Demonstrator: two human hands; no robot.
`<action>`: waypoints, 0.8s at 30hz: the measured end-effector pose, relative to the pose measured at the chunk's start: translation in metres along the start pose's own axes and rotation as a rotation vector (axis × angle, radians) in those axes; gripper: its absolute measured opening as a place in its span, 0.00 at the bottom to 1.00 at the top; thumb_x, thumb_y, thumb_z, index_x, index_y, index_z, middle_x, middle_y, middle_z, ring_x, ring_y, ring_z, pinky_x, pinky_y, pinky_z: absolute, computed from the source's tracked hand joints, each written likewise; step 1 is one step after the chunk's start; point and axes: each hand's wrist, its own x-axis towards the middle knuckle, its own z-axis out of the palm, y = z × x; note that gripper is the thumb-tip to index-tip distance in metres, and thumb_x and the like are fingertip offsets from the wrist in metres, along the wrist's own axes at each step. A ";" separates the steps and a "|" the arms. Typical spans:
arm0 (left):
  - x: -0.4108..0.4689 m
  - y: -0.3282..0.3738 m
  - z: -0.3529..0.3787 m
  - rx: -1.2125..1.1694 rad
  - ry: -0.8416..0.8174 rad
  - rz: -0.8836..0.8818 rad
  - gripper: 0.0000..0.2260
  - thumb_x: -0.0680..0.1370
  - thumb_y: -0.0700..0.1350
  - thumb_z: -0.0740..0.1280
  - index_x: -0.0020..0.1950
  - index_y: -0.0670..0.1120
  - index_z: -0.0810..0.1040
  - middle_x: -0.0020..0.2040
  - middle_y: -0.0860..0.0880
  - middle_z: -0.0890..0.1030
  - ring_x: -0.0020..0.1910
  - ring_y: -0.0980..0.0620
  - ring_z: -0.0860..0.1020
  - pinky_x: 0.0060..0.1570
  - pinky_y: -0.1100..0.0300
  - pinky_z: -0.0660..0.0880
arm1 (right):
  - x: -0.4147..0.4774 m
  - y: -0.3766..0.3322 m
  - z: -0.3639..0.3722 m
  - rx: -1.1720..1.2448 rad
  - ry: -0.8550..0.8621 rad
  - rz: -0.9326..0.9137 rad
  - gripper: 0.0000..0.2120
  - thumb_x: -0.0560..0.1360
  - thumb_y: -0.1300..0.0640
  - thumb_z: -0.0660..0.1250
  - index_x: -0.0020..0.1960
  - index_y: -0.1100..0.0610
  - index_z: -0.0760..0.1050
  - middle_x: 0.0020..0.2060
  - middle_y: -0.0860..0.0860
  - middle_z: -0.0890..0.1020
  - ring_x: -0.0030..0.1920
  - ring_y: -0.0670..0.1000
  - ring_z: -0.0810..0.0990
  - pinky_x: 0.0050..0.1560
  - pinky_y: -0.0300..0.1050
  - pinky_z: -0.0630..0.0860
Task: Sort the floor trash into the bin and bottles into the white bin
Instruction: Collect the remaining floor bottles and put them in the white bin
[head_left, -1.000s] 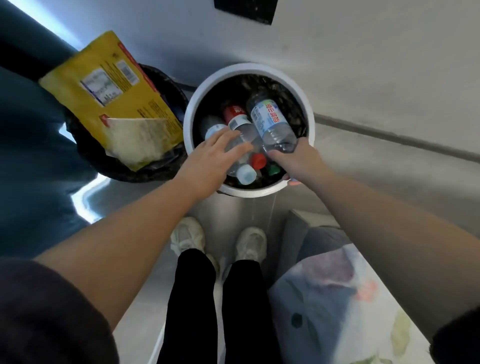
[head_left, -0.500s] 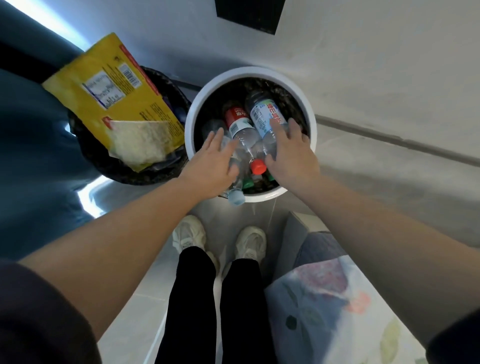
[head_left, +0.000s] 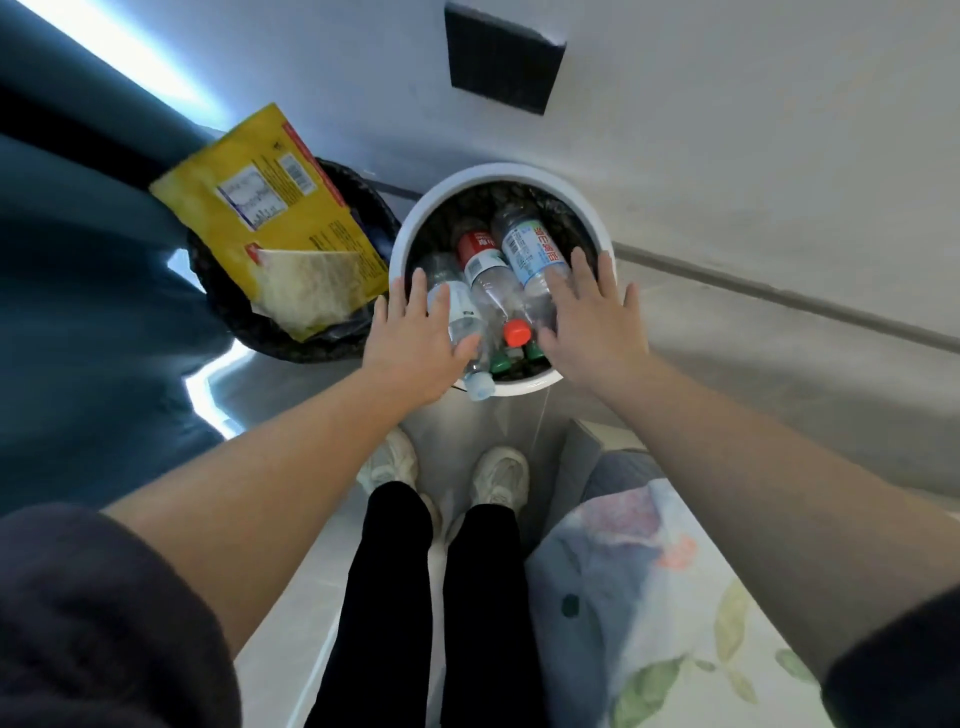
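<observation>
Bottles (head_left: 485, 265) fill the white bin (head_left: 498, 171) under left hand (head_left: 415, 348) and right hand (head_left: 592, 327), fingers (head_left: 582, 270) spread flat, holding nothing; yellow packet (head_left: 260, 208) tops black bin (head_left: 228, 306).

Clear glossy plastic bottles (head_left: 493, 291) fill a smooth white bin (head_left: 605, 239). The yellow packet (head_left: 270, 218) looks crinkled. The floor (head_left: 727, 332) is polished.

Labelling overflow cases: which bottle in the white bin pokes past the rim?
The leftmost bottle, by the left hand: its pale blue cap overhangs the near rim of the white bin. The red-capped bottle and blue-labelled bottle lie inside.
</observation>
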 end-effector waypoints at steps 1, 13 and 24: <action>-0.017 -0.003 -0.012 0.008 0.013 -0.005 0.33 0.80 0.62 0.49 0.79 0.46 0.47 0.79 0.42 0.45 0.77 0.39 0.45 0.74 0.42 0.46 | -0.018 0.000 -0.010 -0.006 0.000 -0.004 0.32 0.78 0.46 0.56 0.78 0.50 0.48 0.78 0.54 0.46 0.77 0.59 0.42 0.72 0.65 0.50; -0.307 -0.015 -0.186 -0.094 0.179 -0.072 0.33 0.79 0.64 0.50 0.79 0.50 0.48 0.80 0.48 0.46 0.78 0.46 0.44 0.74 0.41 0.43 | -0.279 -0.046 -0.180 0.103 0.074 -0.032 0.33 0.79 0.42 0.56 0.78 0.46 0.46 0.78 0.54 0.49 0.77 0.59 0.44 0.72 0.67 0.50; -0.486 -0.003 -0.150 -0.260 0.451 -0.443 0.34 0.78 0.64 0.52 0.79 0.49 0.49 0.79 0.46 0.46 0.78 0.45 0.43 0.73 0.39 0.45 | -0.370 -0.095 -0.215 0.101 0.174 -0.287 0.33 0.78 0.41 0.57 0.78 0.45 0.48 0.78 0.52 0.47 0.78 0.58 0.44 0.72 0.66 0.50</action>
